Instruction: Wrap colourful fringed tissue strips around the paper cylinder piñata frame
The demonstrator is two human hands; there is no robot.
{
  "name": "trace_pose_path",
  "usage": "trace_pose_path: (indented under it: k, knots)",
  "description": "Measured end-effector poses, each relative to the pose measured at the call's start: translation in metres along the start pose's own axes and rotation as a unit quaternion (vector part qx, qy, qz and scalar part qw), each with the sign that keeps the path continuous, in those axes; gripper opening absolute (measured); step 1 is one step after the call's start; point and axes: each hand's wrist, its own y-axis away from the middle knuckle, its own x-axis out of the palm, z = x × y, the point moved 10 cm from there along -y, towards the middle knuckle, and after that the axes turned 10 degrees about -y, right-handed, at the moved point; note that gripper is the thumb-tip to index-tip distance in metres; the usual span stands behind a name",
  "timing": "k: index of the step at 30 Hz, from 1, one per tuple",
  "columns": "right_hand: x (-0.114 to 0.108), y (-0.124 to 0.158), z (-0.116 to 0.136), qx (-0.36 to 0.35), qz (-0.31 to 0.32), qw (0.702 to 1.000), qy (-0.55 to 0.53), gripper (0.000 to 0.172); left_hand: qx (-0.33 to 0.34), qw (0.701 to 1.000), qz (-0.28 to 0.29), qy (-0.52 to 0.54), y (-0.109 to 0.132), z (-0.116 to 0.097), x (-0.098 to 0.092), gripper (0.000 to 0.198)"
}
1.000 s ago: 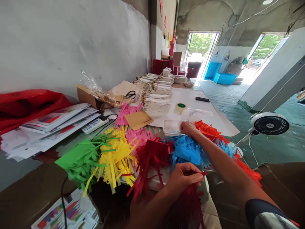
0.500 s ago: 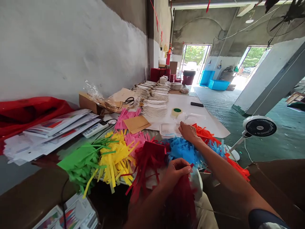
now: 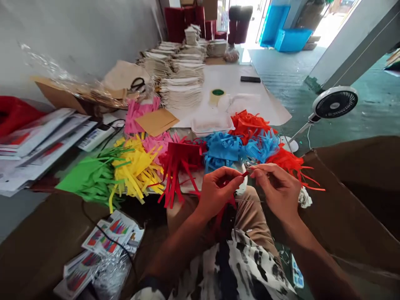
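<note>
My left hand [image 3: 218, 189] is closed on a dark red tissue tassel [image 3: 246, 173], whose rolled end sticks out past the thumb and finger. The rest of that tassel hangs mostly hidden behind the hand. Close by on the right, my right hand [image 3: 278, 191] pinches at the rolled end; what lies between its fingertips is too small to make out. Along the table edge lie fringed tissue bundles: green [image 3: 87, 177], yellow [image 3: 136, 171], dark red [image 3: 181, 162], blue [image 3: 223, 148] and orange-red [image 3: 250, 125]. A clear plastic tub [image 3: 212, 126] stands behind the blue one.
Stacks of white corded bundles [image 3: 181, 91] stand farther back. Tape [image 3: 217, 92], a black phone-like object [image 3: 250, 79] and scissors [image 3: 138, 84] lie around them. A white fan [image 3: 335, 104] stands at the right. Printed packets [image 3: 106, 237] sit low at the left; cardboard [image 3: 359, 179] flanks my right.
My right hand has come back from the plastic tub to the tassel end in my left hand. The view has tilted downward, showing my lap.
</note>
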Motion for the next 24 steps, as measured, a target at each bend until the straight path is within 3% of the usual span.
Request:
trace_pose_path:
  k: [7, 14, 21, 24]
  knots:
    - [-0.003, 0.013, 0.013, -0.029, 0.066, 0.996, 0.042, 0.003, 0.002, 0.998, 0.007, -0.056, 0.016, -0.001, 0.016, 0.029]
    - [-0.005, 0.018, 0.016, -0.022, 0.113, 0.991, 0.070, 0.012, 0.016, 0.995, 0.035, -0.087, 0.021, -0.002, 0.025, 0.029]
    - [0.002, 0.033, 0.010, -0.011, 0.135, 0.989, 0.062, 0.019, -0.001, 0.997, 0.019, -0.071, 0.022, 0.009, 0.023, 0.030]
    - [0.003, 0.039, -0.001, 0.035, 0.144, 0.989, 0.030, 0.022, -0.014, 0.996, 0.032, -0.080, 0.022, 0.014, 0.023, 0.028]
